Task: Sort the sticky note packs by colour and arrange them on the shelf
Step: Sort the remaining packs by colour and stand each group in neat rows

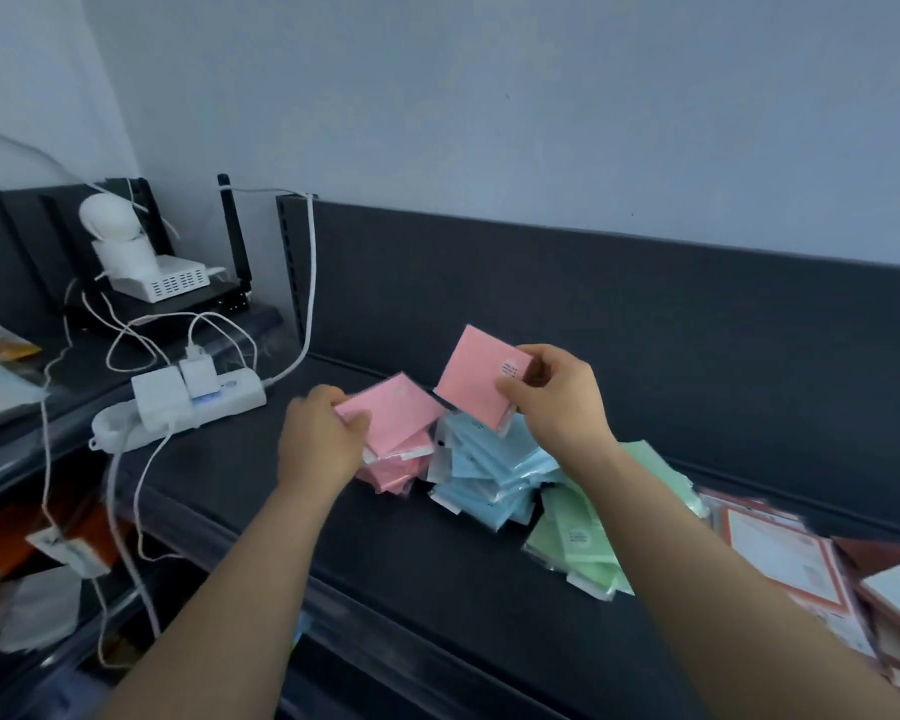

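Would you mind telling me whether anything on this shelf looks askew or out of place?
The blue pile is messy: its packs lie fanned at different angles with corners sticking out. The right hand holds a pink pack above it, apart from the pink pile that the left hand grips. Nothing looks damaged.

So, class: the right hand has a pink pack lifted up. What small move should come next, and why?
Probably the right hand should carry its pink pack left and lay it on the pink pile, where the left hand grips the top pack. It now hangs over the blue pile, the wrong colour; the green pile lies further right.
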The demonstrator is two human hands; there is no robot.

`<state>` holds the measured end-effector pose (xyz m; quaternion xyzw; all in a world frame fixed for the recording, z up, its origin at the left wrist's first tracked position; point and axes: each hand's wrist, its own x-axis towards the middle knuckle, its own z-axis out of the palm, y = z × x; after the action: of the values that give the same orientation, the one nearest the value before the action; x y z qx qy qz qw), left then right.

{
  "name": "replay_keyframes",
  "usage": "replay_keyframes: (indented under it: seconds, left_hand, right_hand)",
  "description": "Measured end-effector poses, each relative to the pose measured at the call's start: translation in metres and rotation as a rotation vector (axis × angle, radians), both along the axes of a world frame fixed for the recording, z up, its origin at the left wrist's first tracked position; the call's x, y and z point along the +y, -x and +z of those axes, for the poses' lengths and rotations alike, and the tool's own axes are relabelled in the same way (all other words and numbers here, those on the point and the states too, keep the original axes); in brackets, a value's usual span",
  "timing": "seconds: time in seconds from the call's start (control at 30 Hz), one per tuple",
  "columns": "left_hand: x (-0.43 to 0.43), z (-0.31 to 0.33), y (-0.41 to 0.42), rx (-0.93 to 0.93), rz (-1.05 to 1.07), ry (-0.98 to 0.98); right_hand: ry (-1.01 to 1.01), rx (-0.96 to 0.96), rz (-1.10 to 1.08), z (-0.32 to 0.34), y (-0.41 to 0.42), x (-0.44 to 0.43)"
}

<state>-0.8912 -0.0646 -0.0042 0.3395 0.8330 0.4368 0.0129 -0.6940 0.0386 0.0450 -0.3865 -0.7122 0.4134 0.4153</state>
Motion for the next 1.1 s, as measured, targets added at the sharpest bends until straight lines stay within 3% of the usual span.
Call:
replay_keyframes:
  seconds: [0.4, 0.5, 0.63, 0.73, 0.9, 1.1]
  left_hand:
    - [-0.016, -0.012, 0.025, 0.081, -0.081, 0.029]
    - [-0.019, -0.012, 0.027, 0.096, -0.104, 0.026]
    - [-0.021, -0.013, 0.028, 0.132, -0.119, 0.048]
    - [-0.021, -0.013, 0.025, 0.161, -0.130, 0.066]
    - [-0.026, -0.008, 0.016, 0.312, -0.113, 0.107]
    - [-0.023, 0.007, -0.017, 0.454, -0.210, 0.002]
  right_hand:
    - [-0.010, -0.233, 0.082, -0.003, 0.082, 0.008]
    - [-0.056, -0.412, 0.099, -0.006, 0.094, 0.007]
    - [-0.264, -0.745, 0.087, -0.007, 0.098, 0.001]
    - [-0.399, -0.876, 0.084, -0.011, 0.095, -0.002]
    - [-0.411, -0.802, 0.063, -0.010, 0.079, -0.010]
    - [-0.433, -0.683, -0.012, -0.005, 0.027, -0.023]
